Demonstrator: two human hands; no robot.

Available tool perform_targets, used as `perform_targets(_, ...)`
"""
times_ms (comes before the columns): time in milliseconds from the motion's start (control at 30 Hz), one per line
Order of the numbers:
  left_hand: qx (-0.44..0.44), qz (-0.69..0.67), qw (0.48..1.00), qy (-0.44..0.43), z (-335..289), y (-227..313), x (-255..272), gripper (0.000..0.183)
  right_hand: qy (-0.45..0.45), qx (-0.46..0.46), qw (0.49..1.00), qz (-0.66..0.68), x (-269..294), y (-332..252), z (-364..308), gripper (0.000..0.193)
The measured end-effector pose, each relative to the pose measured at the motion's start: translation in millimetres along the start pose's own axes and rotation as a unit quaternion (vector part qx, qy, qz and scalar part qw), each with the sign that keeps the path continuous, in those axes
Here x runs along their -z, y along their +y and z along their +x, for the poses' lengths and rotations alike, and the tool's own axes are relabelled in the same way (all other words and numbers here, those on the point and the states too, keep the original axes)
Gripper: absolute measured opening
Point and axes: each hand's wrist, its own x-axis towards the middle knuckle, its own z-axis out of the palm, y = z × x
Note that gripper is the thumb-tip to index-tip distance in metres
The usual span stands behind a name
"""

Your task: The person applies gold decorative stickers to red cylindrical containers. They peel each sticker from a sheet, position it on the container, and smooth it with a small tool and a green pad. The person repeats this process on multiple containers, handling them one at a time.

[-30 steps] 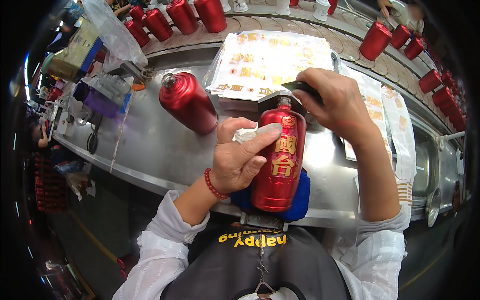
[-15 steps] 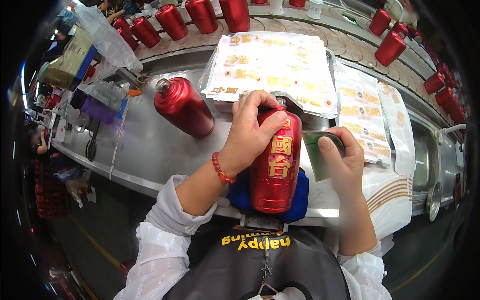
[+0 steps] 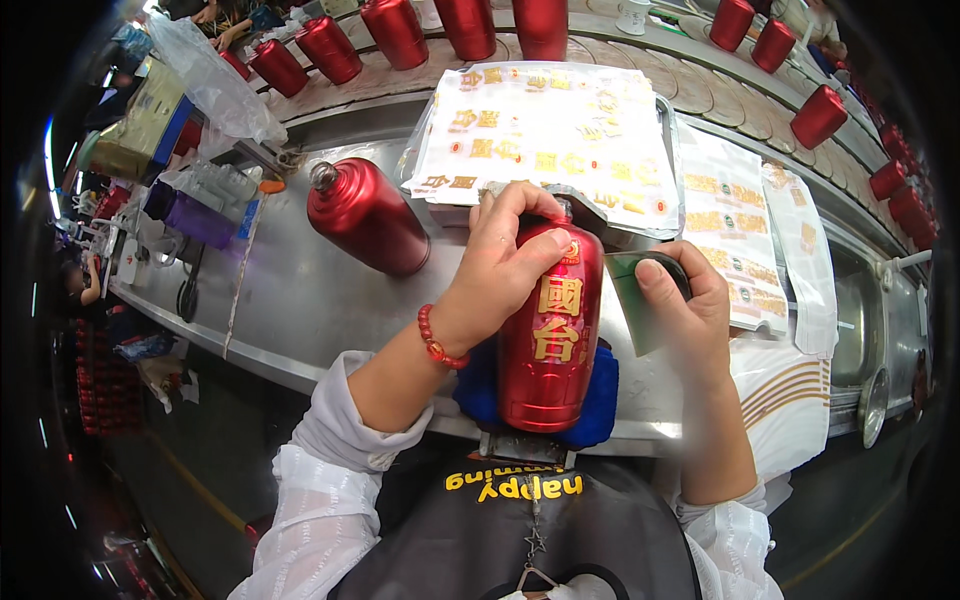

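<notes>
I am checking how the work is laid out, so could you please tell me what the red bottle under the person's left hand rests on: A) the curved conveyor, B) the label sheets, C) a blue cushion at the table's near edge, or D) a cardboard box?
C: the red bottle lies on a blue cushion at the near edge, left hand gripping its neck end.

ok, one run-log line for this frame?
left hand: grips top of red bottle | right hand: holds green label sheet beside it | bottle lies on blue pad | second red bottle apart on steel bench
</notes>
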Motion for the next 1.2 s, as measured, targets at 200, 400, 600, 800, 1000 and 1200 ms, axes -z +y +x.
perform_targets(200, 0.041, -0.077, 0.996, -0.007, 1, -3, 4, 0.026, -0.047, -0.060, 0.996, 0.042, 4, -5, 15, 0.025)
perform_targets(400, 0.019, -0.033, 0.999, -0.007, -4, -4, 5, 0.028, -0.097, -0.055, 0.994, -0.020, 1, -13, 34, 0.023)
perform_targets(600, 0.005, -0.005, 1.000, 0.007, -6, -1, 2, 0.034, -0.124, -0.086, 0.988, -0.001, 7, -16, 38, 0.020)
perform_targets(800, -0.088, 0.088, 0.990, 0.063, -6, 8, -7, 0.034, -0.146, -0.046, 0.988, 0.015, -3, -12, 38, 0.024)
perform_targets(1000, -0.052, 0.040, 0.997, 0.052, -5, 3, -5, 0.032, -0.109, -0.067, 0.992, 0.024, 3, -13, 33, 0.023)
perform_targets(1200, -0.086, 0.098, 0.991, 0.022, -4, 0, 0, 0.032, -0.033, 0.073, 0.995, -0.061, 4, -7, 21, 0.019)
